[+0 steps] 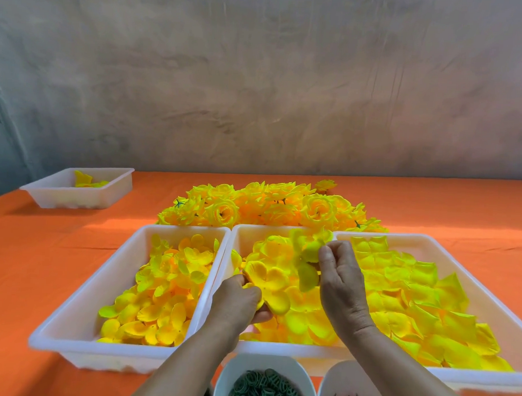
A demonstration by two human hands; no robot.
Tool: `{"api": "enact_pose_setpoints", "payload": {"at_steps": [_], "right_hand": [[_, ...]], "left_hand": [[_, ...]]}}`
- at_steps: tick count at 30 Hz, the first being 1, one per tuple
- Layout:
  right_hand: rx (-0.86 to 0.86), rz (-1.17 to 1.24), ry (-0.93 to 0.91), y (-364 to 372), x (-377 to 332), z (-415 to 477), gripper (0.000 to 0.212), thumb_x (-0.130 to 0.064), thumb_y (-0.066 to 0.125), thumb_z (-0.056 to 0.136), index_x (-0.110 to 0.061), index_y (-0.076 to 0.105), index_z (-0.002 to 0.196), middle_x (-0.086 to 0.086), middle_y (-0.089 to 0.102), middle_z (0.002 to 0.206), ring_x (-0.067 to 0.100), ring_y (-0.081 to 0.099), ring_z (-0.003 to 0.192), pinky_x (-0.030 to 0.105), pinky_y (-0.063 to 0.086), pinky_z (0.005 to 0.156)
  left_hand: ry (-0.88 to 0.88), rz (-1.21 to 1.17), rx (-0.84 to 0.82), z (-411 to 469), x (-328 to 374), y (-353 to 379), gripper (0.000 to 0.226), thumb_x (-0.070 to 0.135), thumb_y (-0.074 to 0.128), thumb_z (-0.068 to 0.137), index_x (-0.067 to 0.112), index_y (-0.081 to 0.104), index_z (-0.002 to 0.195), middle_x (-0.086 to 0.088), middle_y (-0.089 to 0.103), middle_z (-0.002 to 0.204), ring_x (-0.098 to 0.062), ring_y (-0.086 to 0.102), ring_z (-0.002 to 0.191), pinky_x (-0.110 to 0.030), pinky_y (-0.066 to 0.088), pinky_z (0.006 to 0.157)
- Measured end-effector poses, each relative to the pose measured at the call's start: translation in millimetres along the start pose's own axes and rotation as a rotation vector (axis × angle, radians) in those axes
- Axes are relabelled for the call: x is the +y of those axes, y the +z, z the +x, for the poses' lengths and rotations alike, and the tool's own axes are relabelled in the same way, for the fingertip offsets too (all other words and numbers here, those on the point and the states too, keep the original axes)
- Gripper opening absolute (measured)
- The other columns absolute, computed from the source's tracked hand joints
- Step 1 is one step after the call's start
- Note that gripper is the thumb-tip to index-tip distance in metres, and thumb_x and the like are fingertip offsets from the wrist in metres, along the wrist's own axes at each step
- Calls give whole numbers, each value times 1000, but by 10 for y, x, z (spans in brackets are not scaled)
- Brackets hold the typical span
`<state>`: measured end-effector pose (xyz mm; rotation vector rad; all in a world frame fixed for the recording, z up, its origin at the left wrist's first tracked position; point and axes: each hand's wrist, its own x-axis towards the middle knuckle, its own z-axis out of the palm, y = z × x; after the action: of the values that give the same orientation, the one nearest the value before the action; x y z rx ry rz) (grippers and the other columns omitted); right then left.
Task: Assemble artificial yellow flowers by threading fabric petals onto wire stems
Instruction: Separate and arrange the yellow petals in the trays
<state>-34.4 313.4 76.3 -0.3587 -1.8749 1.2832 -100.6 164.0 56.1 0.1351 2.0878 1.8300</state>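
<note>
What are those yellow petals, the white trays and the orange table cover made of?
The yellow petals look like thin matte fabric: soft, curled edges. The white trays seem moulded plastic, smooth and slightly translucent, with rounded rims. The orange table cover looks like cloth, matte with faint creases; its fibre cannot be told.

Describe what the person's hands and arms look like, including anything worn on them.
The left hand and right hand are bare: no gloves, rings, watch or bracelet show. Both forearms are bare too, with no sleeve in view down to the picture's lower edge.
</note>
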Motion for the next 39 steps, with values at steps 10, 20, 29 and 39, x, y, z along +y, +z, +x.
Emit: {"api": "enact_pose_setpoints", "payload": {"at_steps": [10, 20, 29, 39], "right_hand": [[-25, -369, -201, 65, -71, 474, 19, -28, 54, 98, -10, 60, 105, 12, 65, 80, 41, 61, 77, 33, 34, 61], [-466, -479, -282, 110, -94, 58, 14, -32, 63, 90, -26, 71, 99, -5, 64, 96, 13, 59, 87, 31, 46, 80], [-569, -420, -152, 85, -56, -204, 28, -57, 65, 81, -32, 71, 91, -12, 56, 88, 1, 56, 80, 24, 46, 74], [-587, -459, -164, 102, -13, -231, 26, -44, 75, 78, -28, 68, 97, -10, 55, 93, 7, 56, 84, 26, 48, 78]], "left_hand": [[26, 24, -27, -36, 19, -6, 32, 0, 48, 89, 18, 66, 107, -12, 71, 100, -19, 74, 67, -41, 63, 71], [23, -84, -78, -81, 87, -36, 27, -2, 47, 85, 6, 69, 99, -17, 68, 89, -27, 70, 69, -38, 61, 65], [27, -152, -301, -186, 128, -75, 42, 23, 39, 91, 1, 61, 120, -17, 69, 101, -32, 67, 85, -49, 58, 88], [37, -66, -321, -229, 158, -75, 62, 37, 46, 75, -3, 58, 122, -23, 66, 103, -31, 63, 89, -57, 55, 90]]}}
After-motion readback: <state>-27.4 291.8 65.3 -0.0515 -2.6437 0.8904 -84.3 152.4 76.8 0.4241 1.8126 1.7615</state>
